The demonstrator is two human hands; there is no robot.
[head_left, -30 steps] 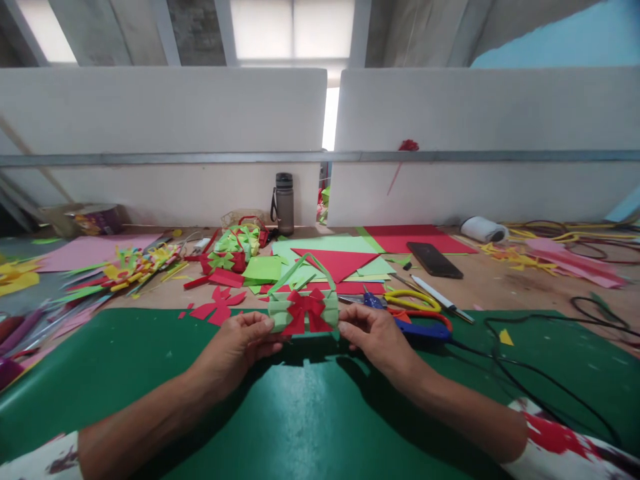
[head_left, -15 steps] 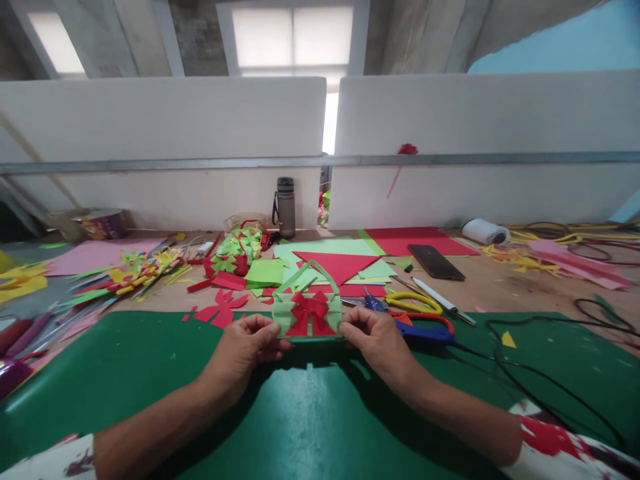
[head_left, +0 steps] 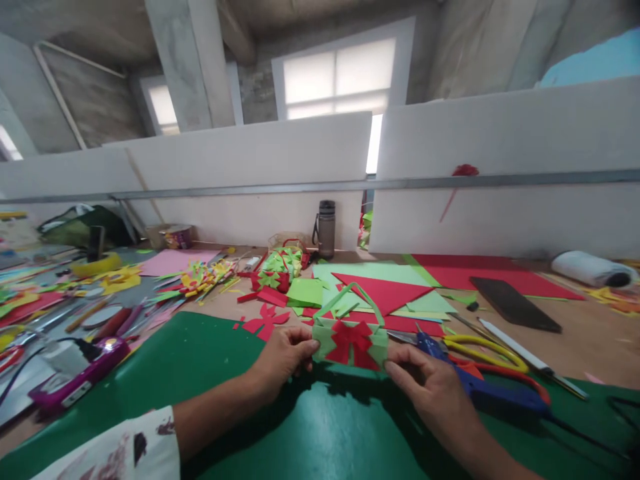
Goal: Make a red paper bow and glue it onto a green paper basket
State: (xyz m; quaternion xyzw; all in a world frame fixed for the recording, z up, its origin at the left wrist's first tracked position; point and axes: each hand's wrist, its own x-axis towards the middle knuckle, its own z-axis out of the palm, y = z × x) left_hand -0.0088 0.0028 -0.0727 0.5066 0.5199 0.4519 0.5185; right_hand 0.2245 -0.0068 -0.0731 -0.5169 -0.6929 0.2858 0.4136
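Observation:
Between my two hands is a small light-green paper handbag (head_left: 326, 343) with a red bow (head_left: 352, 343) on its front and an arched green handle on top. My left hand (head_left: 286, 353) pinches its left edge between thumb and fingers. On the other edge, the thumb and fingers of my right hand (head_left: 425, 383) are closed. The bag is upright, just above the green mat (head_left: 320, 427), where its shadow falls. A blue glue gun (head_left: 493, 393) lies right of my right hand, beside scissors with yellow handles (head_left: 485, 350). Red paper cut-outs (head_left: 265, 321) lie behind my left hand.
Red and green paper sheets (head_left: 385, 290) spread behind the bag, with a black phone (head_left: 515, 305) and a white pen (head_left: 515, 343) to the right. A water bottle (head_left: 327, 230) stands at the back. Paper flowers (head_left: 203, 279) and a purple tool (head_left: 80, 377) lie left.
The camera view has turned to the left and tilted, so the bag and both hands appear further right and slightly lower. Both hands keep their grip on the bag.

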